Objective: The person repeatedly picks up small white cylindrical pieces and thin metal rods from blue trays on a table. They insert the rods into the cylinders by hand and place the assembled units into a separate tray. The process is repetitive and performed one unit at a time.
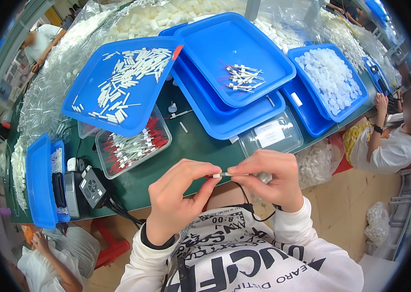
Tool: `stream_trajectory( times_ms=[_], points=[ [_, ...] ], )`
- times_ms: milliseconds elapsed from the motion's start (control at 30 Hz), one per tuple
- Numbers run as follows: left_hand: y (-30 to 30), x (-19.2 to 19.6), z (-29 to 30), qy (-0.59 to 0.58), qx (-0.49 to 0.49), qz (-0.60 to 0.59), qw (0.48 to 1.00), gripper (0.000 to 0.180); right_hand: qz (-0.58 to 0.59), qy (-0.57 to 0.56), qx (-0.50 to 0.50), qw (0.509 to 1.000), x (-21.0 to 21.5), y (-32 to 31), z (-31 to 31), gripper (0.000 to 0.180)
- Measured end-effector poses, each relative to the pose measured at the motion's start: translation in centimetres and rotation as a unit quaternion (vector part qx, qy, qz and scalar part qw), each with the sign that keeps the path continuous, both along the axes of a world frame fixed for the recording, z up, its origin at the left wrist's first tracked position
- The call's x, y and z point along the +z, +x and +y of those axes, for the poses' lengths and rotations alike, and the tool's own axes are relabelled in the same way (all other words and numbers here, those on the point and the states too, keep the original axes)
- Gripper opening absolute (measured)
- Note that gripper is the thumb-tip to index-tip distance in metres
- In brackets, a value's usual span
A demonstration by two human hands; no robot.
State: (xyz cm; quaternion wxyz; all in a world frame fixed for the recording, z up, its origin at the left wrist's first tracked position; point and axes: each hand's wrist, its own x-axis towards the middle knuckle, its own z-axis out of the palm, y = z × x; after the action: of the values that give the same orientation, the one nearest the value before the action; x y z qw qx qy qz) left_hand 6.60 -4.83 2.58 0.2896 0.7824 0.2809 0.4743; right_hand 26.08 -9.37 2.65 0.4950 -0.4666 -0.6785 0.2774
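Note:
Just beyond the table's near edge, my two hands meet over a small slim part. My left hand [178, 192] pinches a short white plastic sleeve [217, 175] between thumb and forefinger. My right hand [273, 179] pinches a thin, pale rod-like piece [225, 174] that lines up with the sleeve; its fingertips hide part of it. The two pieces meet or nearly meet between my fingertips; I cannot tell how far one sits inside the other. A clear box [102, 163] of red-ended, silvery thin parts stands ahead of my left hand.
A blue tray [86, 73] bears white tubes. Stacked blue trays [210, 44] hold some wired white parts on top. Another tray [331, 113] contains translucent white caps. A clear lid [288, 146] lies near my right hand. A black power unit [92, 189] sits left. Co-workers sit on both sides.

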Motion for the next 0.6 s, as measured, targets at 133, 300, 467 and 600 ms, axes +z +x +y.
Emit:
stream_trajectory(
  times_ms=[133, 300, 467, 600],
  points=[
    [0.0, 0.09, -0.09, -0.019, 0.001, -0.01, 1.0, 0.02, -0.033, 0.053, -0.009, 0.998, -0.22, -0.15, 0.13, 0.018],
    [-0.11, -0.46, -0.32, -0.08, -0.002, -0.036, 0.996, 0.02, -0.031, 0.056, 0.004, 0.998, -0.25, -0.11, 0.21, 0.014],
    [0.11, -0.64, -0.07, -0.022, 0.008, -0.011, 1.0, 0.02, -0.009, 0.009, 0.002, 1.0, -0.73, -0.6, 0.45, 0.015],
    [-0.3, -0.5, 0.19, -0.04, 0.022, 0.008, 0.999, 0.019, 0.033, -0.077, -0.016, 0.996, 0.06, -0.12, 0.47, 0.014]
  ],
)
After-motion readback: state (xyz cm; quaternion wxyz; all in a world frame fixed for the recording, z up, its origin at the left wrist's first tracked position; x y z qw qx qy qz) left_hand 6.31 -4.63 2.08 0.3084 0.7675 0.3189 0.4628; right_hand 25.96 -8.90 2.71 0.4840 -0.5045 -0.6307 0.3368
